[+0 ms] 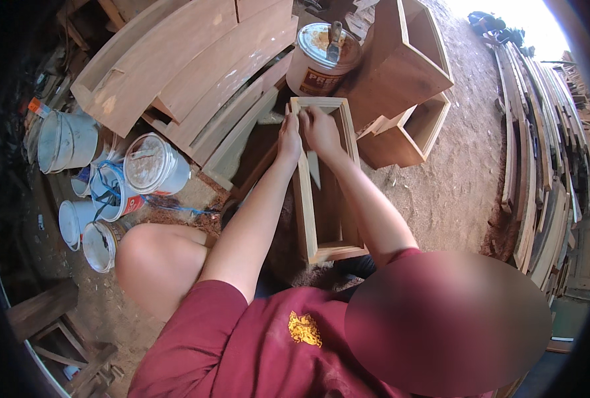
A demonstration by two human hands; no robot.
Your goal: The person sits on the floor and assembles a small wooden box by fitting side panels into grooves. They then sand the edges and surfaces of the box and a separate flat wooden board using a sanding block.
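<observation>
An open, narrow wooden box, like a drawer, lies lengthwise in front of me with its hollow side up. At its far left corner, my left hand grips the outer side, its fingers close together along the rim. My right hand is curled closed just beside it, over the inner side of the same rim. Whatever the right fingers pinch, if anything, is hidden. Both forearms reach forward over the box, and a pale pointed patch shows inside it between my wrists.
A lidded bucket with a scraper on top stands beyond the box. More wooden boxes stand to the right, large curved-looking panels to the left. Several buckets crowd the left; stacked planks line the far right.
</observation>
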